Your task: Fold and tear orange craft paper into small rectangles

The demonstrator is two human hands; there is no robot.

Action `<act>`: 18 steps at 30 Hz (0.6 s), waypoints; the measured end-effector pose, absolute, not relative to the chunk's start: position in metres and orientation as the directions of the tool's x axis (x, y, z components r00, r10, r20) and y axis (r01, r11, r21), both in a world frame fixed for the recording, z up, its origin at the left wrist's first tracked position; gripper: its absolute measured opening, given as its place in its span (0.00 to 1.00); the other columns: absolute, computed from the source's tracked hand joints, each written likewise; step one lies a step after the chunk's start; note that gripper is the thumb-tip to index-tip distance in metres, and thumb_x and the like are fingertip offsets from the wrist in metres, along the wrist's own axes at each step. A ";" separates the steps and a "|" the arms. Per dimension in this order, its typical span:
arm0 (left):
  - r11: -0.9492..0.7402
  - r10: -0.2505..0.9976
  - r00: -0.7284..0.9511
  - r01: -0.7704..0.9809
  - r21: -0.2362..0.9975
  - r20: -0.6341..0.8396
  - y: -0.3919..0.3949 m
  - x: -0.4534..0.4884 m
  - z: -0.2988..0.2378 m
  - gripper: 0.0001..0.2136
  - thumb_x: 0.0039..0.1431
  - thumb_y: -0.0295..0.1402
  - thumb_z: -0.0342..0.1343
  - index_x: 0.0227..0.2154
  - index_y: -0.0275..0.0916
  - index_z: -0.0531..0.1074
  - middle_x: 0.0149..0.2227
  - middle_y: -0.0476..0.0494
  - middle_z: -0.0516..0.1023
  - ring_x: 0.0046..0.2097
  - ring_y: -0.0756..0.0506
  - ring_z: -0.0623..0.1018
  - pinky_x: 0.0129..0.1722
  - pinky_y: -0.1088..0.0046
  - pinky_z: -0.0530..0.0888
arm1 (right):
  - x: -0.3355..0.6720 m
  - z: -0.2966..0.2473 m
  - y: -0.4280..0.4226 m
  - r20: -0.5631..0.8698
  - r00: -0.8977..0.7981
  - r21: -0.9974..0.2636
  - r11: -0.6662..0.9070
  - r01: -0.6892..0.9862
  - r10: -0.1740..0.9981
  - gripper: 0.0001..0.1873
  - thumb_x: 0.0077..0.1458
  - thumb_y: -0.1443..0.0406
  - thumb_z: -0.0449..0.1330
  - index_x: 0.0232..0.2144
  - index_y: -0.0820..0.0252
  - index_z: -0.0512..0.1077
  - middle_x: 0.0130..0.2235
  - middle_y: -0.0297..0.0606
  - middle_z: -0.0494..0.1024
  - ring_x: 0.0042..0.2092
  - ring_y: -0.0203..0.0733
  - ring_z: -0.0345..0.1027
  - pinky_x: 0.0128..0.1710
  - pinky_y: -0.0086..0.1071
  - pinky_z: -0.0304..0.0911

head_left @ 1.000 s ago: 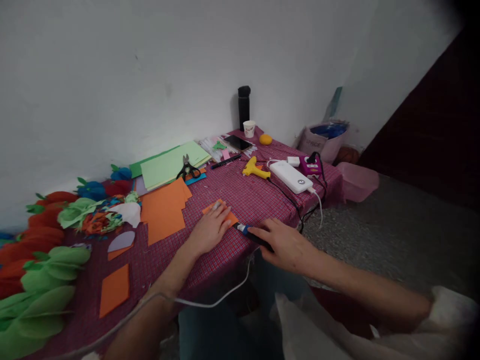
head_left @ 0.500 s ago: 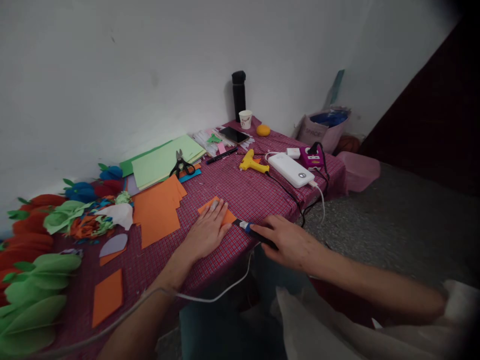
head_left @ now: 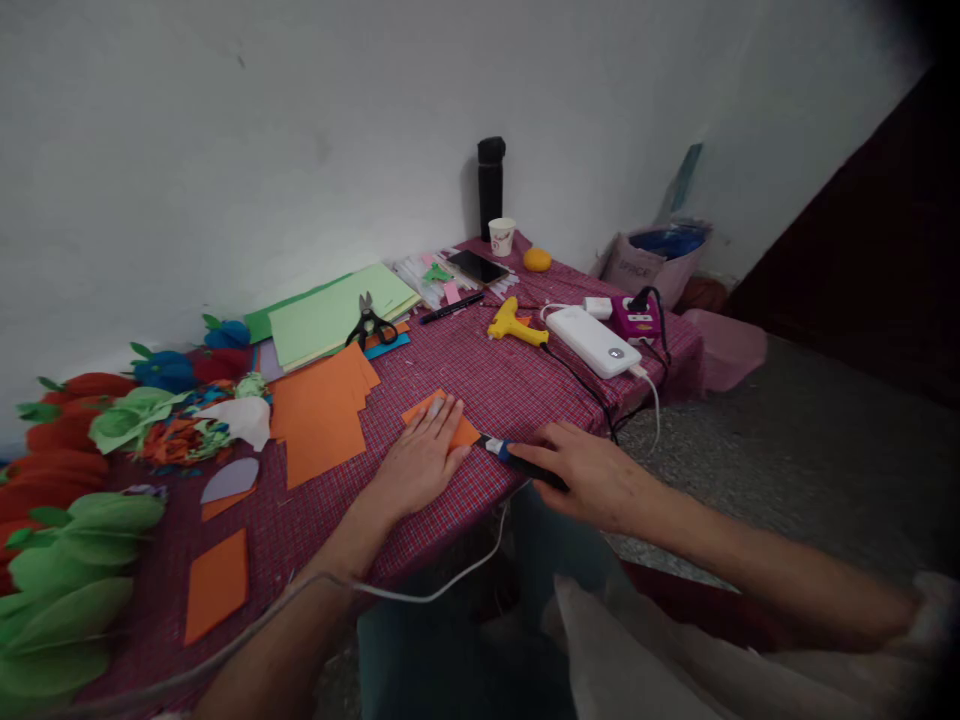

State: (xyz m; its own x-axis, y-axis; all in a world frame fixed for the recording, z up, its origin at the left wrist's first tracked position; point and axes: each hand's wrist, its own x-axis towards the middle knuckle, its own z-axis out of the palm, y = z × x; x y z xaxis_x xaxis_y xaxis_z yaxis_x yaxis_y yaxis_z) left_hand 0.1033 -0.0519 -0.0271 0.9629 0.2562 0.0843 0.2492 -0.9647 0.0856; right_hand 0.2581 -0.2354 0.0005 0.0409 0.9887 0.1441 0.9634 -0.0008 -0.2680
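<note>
"What runs nearest you?"

"The near edge of the tabletop (head_left: 439, 365). Your right hand (head_left: 589, 475) is beside it, fingers curled around a blue-and-black cutter (head_left: 499, 449)."

"And your left hand (head_left: 424, 455)?"

"Flat, fingers outstretched, on the small orange paper (head_left: 466, 432), just in from that edge. The cutter's tip is at the paper's right corner. Beyond your fingers, checked cloth stretches to the yellow glue gun (head_left: 517, 328)."

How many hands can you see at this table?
2: the left hand lies flat on a small orange paper piece; the right hand grips a black-and-blue tool. No others show.
</note>
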 end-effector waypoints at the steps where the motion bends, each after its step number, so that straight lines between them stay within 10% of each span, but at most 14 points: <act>1: -0.965 0.256 0.963 0.250 0.075 0.086 -0.052 0.103 -0.027 0.26 0.59 0.42 0.33 0.57 0.35 0.41 0.60 0.40 0.45 0.60 0.45 0.42 0.57 0.64 0.48 | 0.259 0.001 -0.234 0.143 0.033 -0.258 0.005 0.966 0.989 0.24 0.48 0.65 0.53 0.50 0.53 0.60 0.36 0.40 0.66 0.38 0.42 0.60 0.36 0.35 0.59; 18: -0.967 0.255 0.963 0.252 0.045 0.083 -0.052 0.103 -0.027 0.26 0.59 0.43 0.32 0.57 0.35 0.41 0.60 0.41 0.45 0.60 0.45 0.43 0.57 0.64 0.48 | 0.270 -0.008 -0.228 0.182 0.003 -0.317 0.055 0.947 0.983 0.24 0.48 0.66 0.54 0.50 0.55 0.60 0.37 0.42 0.66 0.39 0.42 0.60 0.39 0.36 0.59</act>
